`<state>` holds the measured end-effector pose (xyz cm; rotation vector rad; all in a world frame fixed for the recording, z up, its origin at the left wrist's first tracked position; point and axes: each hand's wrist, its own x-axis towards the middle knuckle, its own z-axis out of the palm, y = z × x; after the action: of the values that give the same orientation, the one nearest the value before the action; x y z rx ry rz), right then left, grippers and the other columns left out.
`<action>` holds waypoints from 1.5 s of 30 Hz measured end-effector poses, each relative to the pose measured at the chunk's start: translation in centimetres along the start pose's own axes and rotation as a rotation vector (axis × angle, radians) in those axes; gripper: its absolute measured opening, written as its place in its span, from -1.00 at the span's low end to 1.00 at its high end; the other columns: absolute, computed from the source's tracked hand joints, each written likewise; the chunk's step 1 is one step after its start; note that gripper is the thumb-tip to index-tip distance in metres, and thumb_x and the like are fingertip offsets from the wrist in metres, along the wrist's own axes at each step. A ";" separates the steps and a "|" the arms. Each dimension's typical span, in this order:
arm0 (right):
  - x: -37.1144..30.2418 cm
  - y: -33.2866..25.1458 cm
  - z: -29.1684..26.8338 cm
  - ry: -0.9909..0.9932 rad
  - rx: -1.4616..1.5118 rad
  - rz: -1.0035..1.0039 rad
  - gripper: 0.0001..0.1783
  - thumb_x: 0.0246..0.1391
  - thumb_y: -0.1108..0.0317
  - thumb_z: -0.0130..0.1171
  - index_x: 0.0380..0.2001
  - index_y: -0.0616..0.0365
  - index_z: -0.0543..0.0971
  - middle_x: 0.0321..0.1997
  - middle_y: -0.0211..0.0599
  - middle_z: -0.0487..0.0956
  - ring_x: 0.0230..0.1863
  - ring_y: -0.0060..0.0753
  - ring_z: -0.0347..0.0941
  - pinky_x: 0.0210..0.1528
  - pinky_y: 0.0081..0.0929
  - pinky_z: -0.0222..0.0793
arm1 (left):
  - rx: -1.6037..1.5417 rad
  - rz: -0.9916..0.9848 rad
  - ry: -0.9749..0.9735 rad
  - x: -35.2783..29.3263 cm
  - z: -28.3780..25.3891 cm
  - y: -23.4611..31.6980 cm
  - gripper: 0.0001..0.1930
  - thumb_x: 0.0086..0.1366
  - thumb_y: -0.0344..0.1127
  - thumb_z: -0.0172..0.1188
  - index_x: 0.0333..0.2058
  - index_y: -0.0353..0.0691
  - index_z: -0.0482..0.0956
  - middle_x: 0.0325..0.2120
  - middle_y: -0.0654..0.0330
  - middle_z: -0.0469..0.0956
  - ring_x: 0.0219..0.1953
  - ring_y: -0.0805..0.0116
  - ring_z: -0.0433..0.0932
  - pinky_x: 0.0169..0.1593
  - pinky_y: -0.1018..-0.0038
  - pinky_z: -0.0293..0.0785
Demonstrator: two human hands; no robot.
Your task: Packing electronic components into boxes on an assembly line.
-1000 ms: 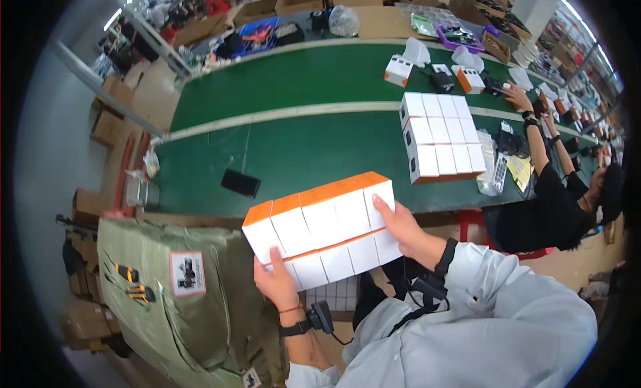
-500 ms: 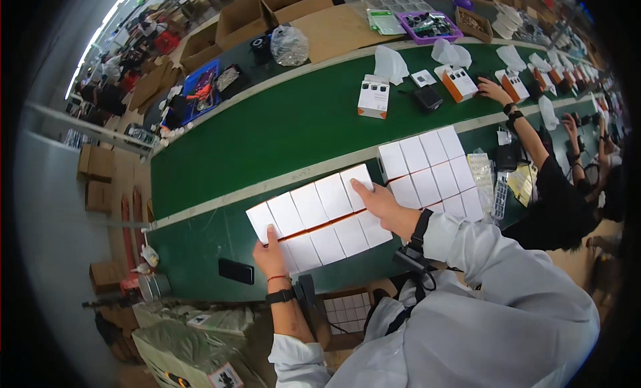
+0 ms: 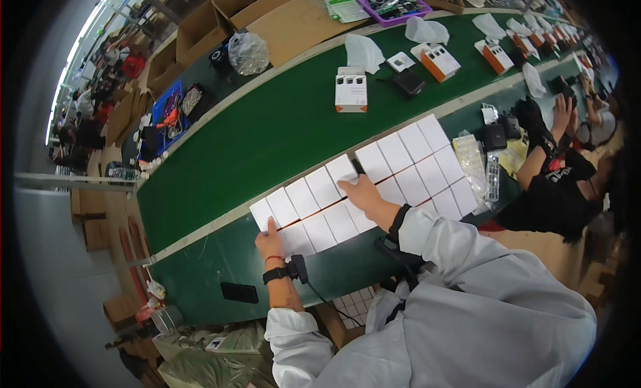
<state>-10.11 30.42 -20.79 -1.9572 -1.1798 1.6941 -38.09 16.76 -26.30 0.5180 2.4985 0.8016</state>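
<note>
A two-row block of small white boxes (image 3: 304, 198), with an orange line along the seam, is squeezed between my two hands on the green table. My left hand (image 3: 269, 242) grips the block's left end, thumb on top of a near-row box. My right hand (image 3: 361, 193) holds the right end, thumb on top and the other fingers hidden behind the boxes. Right beside it stands a larger group of the same white boxes (image 3: 414, 152), in three rows. A narrow dark gap shows between the two groups at the far row.
A black phone (image 3: 239, 292) lies left on the table. Beyond runs a green conveyor belt (image 3: 220, 154), carrying an upright printed box (image 3: 351, 92), a black device (image 3: 408, 84) and orange-white boxes (image 3: 437, 61). A co-worker's hand (image 3: 562, 114) is at the right. Below the table sits a carton of white boxes (image 3: 356, 304).
The block in my hands has come up against the larger group of boxes at the right. The co-worker's hand has drawn back from the belt. My view has turned slightly.
</note>
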 end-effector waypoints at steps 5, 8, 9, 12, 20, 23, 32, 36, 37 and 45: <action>-6.0 0.3 -2.9 -0.061 -0.063 -0.523 -0.07 0.16 0.03 0.31 0.37 0.47 0.20 0.40 0.33 0.30 0.45 0.18 0.22 0.42 -0.13 0.18 | -0.075 0.046 -0.083 0.1 -0.7 -0.1 -0.20 0.25 0.26 0.32 -0.31 -0.68 0.59 -0.35 -0.14 0.65 -0.34 0.21 0.60 -0.20 0.25 0.56; -7.8 3.1 -6.4 0.024 -0.179 -0.761 -0.17 0.13 0.14 0.37 0.34 0.33 0.29 0.39 0.20 0.31 0.43 0.15 0.22 0.45 -0.12 0.15 | -0.060 0.059 -0.044 -0.3 -0.7 -0.1 -0.23 0.25 0.22 0.33 -0.27 -0.67 0.56 -0.39 -0.11 0.65 -0.34 0.15 0.58 -0.17 0.25 0.54; -6.8 4.5 -9.0 0.142 -0.178 -0.770 -0.19 0.11 0.16 0.39 0.32 0.30 0.31 0.37 0.18 0.34 0.42 0.14 0.23 0.45 -0.11 0.14 | -0.046 0.049 -0.109 -0.8 -0.2 1.6 -0.22 0.24 0.23 0.33 -0.28 -0.67 0.56 -0.38 -0.12 0.65 -0.35 0.14 0.58 -0.16 0.23 0.54; -2.8 9.4 -17.5 0.766 -0.390 -0.772 -0.19 0.05 0.19 0.43 0.27 0.35 0.35 0.27 0.17 0.43 0.33 0.20 0.31 0.39 -0.03 0.19 | 0.004 0.095 -0.130 0.6 0.2 1.8 -0.20 0.22 0.26 0.34 -0.32 -0.68 0.57 -0.39 -0.15 0.65 -0.35 0.13 0.59 -0.16 0.21 0.55; -3.8 11.6 -24.3 0.384 -0.451 -0.042 0.00 0.19 -0.36 0.09 0.30 0.39 0.31 0.08 0.32 0.58 0.14 0.30 0.51 0.19 -0.03 0.40 | 0.070 0.180 -0.112 1.4 2.0 2.0 -0.13 0.17 0.35 0.31 -0.39 -0.68 0.60 -0.42 -0.25 0.65 -0.35 -0.04 0.65 -0.16 0.12 0.55; -2.2 13.4 -22.4 0.463 -0.498 -0.161 -0.03 0.18 -0.37 0.09 0.27 0.37 0.36 0.04 0.31 0.60 0.11 0.34 0.53 0.16 -0.01 0.41 | 0.117 0.159 -0.137 3.1 -0.2 -0.4 -0.14 0.21 0.31 0.30 -0.28 -0.70 0.62 -0.37 -0.19 0.68 -0.30 0.12 0.69 -0.24 0.23 0.56; -1.0 17.9 -24.8 0.727 -0.519 -0.713 -0.28 0.18 0.04 0.32 0.20 0.39 0.41 0.22 0.27 0.47 0.28 0.19 0.39 0.33 -0.11 0.26 | -0.764 0.198 0.152 -9.0 -8.3 -9.8 -0.67 0.40 -0.16 0.28 -0.12 -0.38 0.62 -0.23 0.18 0.68 -0.18 0.40 0.62 0.00 0.47 0.53; -10.3 16.2 -19.0 0.662 -0.696 -1.072 -0.48 0.14 0.32 0.31 0.12 0.32 0.45 0.18 0.12 0.49 0.24 0.17 0.38 0.32 -0.06 0.23 | -0.951 -0.034 -0.032 -24.0 -9.6 -21.9 -0.78 0.44 -0.23 0.23 -0.08 -0.24 0.61 -0.22 0.24 0.68 -0.20 0.53 0.61 -0.25 0.62 0.43; -12.8 16.1 -16.6 0.550 -0.692 -1.217 -0.50 0.13 0.35 0.30 0.10 0.31 0.46 0.18 0.11 0.49 0.24 0.16 0.37 0.31 -0.06 0.24 | -0.966 -0.186 -0.042 -28.1 -9.6 -25.5 -0.78 0.43 -0.23 0.24 -0.08 -0.23 0.61 -0.21 0.24 0.68 -0.20 0.51 0.62 -0.25 0.62 0.43; -26.1 32.6 2.1 -1.138 -0.886 -0.751 -0.63 0.09 0.25 0.38 -0.06 0.16 0.61 -0.04 -0.06 0.57 0.05 0.01 0.52 0.12 -0.21 0.45 | -0.857 -1.269 0.095 -63.8 -4.8 -53.1 -0.61 0.39 -0.23 0.21 0.12 -0.25 0.48 -0.02 0.14 0.64 -0.07 0.28 0.63 0.03 0.26 0.48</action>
<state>1.23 -9.49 -25.85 -0.3175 -2.9120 1.9162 0.77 -56.10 -35.77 -1.2542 1.6932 1.1238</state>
